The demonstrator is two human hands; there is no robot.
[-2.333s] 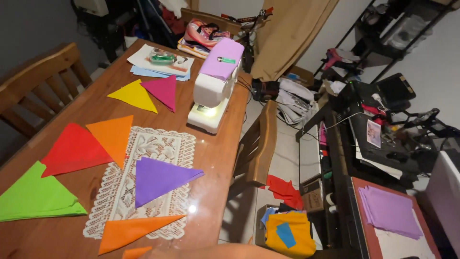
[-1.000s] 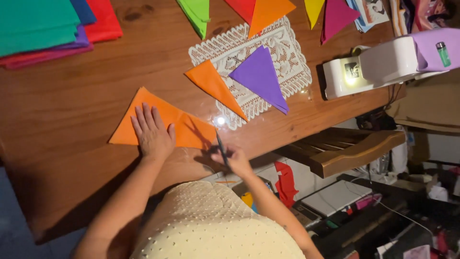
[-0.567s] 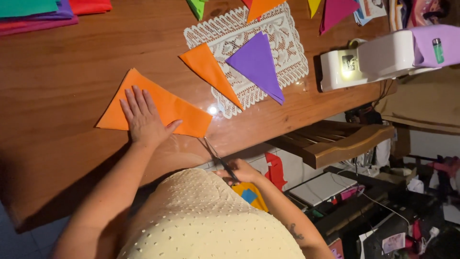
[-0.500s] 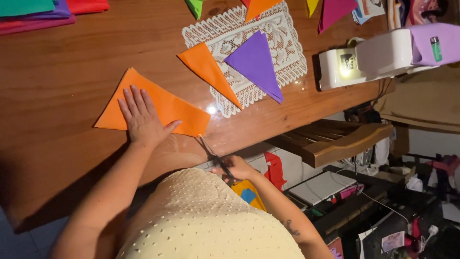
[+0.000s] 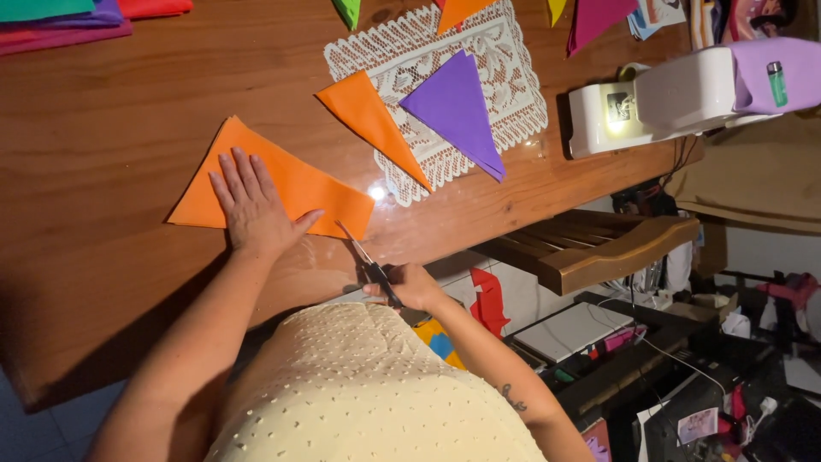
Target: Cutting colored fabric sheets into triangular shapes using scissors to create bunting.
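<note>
Orange triangular felt sheet [image 5: 282, 184] is lying on the wooden bench [image 5: 111, 103], left hand [image 5: 254, 205] pressing flat and open; right hand [image 5: 410, 287] is gripping dark-handled scissors [image 5: 366, 263] at its corner, cutting apparently barely begun.

The fabric triangle [image 5: 282, 184] is plain orange, the counter [image 5: 128, 94] glossy reddish-brown wood. A white lace mat [image 5: 513, 94] with an openwork pattern carries a smaller orange triangle [image 5: 372, 120] and a purple triangle [image 5: 457, 111]. The sewing machine [image 5: 676, 94] is white and lilac. The scissors [image 5: 372, 269] look dark.
</note>
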